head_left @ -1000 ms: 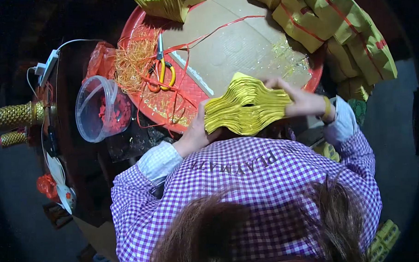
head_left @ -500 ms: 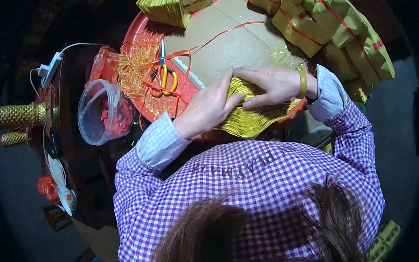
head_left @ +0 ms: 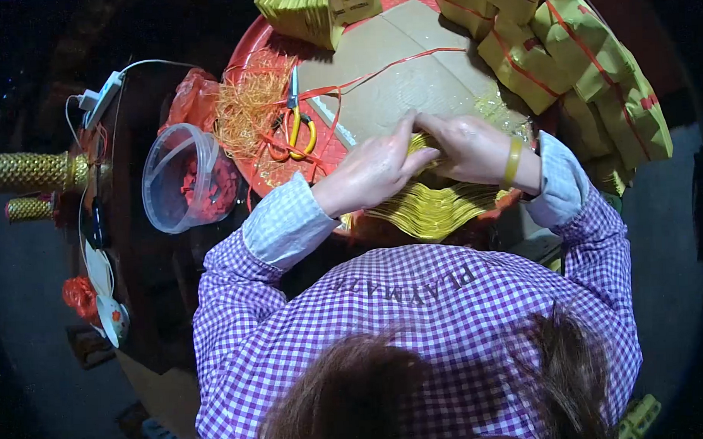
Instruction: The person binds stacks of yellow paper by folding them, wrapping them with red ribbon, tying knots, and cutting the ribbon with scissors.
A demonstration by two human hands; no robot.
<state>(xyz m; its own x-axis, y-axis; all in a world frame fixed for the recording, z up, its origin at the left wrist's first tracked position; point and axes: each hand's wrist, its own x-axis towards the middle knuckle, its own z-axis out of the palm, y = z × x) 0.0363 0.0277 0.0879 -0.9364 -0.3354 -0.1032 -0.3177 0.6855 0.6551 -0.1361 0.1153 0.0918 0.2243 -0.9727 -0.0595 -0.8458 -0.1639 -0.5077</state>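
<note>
Fingers of both hands press down together on the yellow paper stack (head_left: 432,209), fingertips meeting near its far edge. Left hand (head_left: 369,176) lies flat over the stack's left part, fingers extended and closed side by side, pointing right. Right hand (head_left: 469,149) covers the top right, fingers curled over the far edge; cannot tell whether they grip sheets or only press.

Stack sits at the near rim of the red tray (head_left: 241,57), directly under both hands, just ahead of the person's chest. Long axis runs left-right; fanned edges face the person. Both hands equally near, both touching.

Scissors (head_left: 295,125) lie well left of the left hand, beside the orange string tangle (head_left: 247,107). Tied bundles (head_left: 586,64) are stacked far right.

Hidden: stack's top face, its far edge, thumbs. Right end merges with the tray rim, hard to separate.
</note>
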